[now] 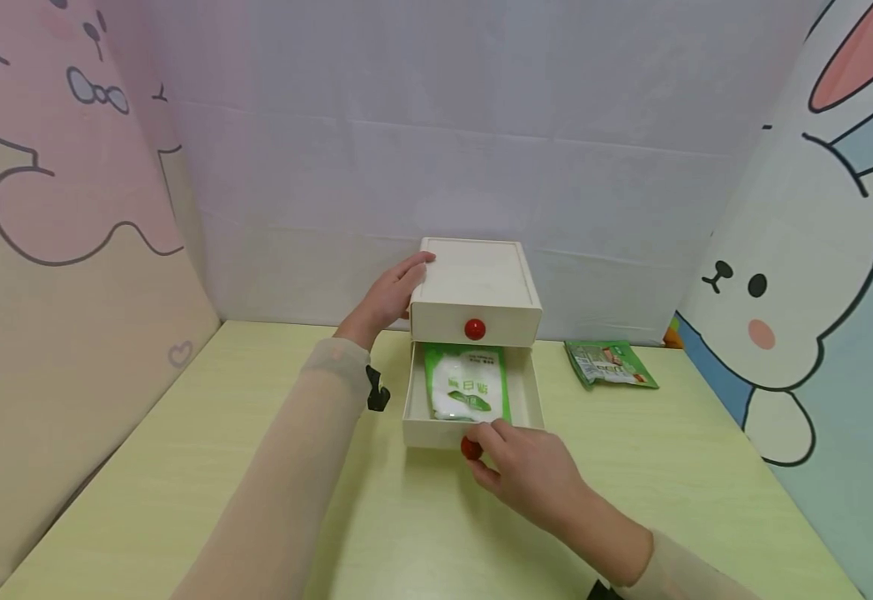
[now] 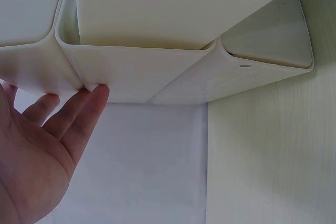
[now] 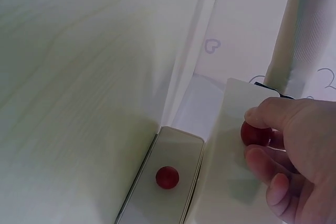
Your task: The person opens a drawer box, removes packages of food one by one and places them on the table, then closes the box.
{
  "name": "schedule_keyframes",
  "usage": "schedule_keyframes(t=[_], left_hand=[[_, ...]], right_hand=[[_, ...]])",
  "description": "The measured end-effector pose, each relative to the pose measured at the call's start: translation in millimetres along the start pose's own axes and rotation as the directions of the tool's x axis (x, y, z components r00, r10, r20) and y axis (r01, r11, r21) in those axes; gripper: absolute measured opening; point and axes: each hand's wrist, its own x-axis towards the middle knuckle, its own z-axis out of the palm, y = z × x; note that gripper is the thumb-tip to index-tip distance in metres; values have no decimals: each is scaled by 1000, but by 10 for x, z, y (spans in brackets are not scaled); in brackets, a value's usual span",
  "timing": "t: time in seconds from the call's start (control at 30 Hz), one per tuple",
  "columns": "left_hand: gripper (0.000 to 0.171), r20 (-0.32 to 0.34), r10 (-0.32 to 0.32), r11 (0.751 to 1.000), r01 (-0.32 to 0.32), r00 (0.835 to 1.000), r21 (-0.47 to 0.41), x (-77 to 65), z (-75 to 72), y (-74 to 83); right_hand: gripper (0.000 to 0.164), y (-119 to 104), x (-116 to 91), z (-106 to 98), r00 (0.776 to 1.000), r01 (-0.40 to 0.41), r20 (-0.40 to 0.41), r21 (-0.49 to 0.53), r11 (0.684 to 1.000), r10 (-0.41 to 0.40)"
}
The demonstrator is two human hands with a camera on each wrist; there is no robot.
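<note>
A white two-drawer box [image 1: 476, 271] stands on the table with its lower drawer [image 1: 436, 433] pulled out. My right hand [image 1: 534, 471] pinches the lower drawer's round red knob [image 3: 254, 134] between thumb and fingers. My left hand [image 1: 391, 293] rests against the box's left side, fingers extended, as the left wrist view also shows [image 2: 42, 150]. Inside the lower drawer lies a green and white packet [image 1: 470, 383]. The upper drawer, with its own red knob [image 1: 475, 329], is closed.
Right of the box a green snack packet [image 1: 611, 364] lies on the pale yellow-green table [image 1: 256, 467]. A light wall sheet [image 1: 474, 125] hangs close behind the box. Cartoon-printed panels [image 1: 819, 292] stand along both sides.
</note>
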Motion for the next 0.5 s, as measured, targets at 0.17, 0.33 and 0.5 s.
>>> schedule_keyframes(t=[0.17, 0.33, 0.5], left_hand=[[53, 1, 7, 1000, -7, 1000, 3, 0, 2, 5], [53, -1, 8, 1000, -8, 1000, 4, 8, 2, 2], [54, 2, 8, 1000, -8, 1000, 2, 21, -2, -6]], right_hand=[[36, 0, -29, 21, 1000, -4, -16, -14, 1000, 4], [35, 3, -50, 39, 1000, -6, -26, -19, 1000, 6], [36, -9, -55, 42, 1000, -5, -23, -8, 1000, 4]])
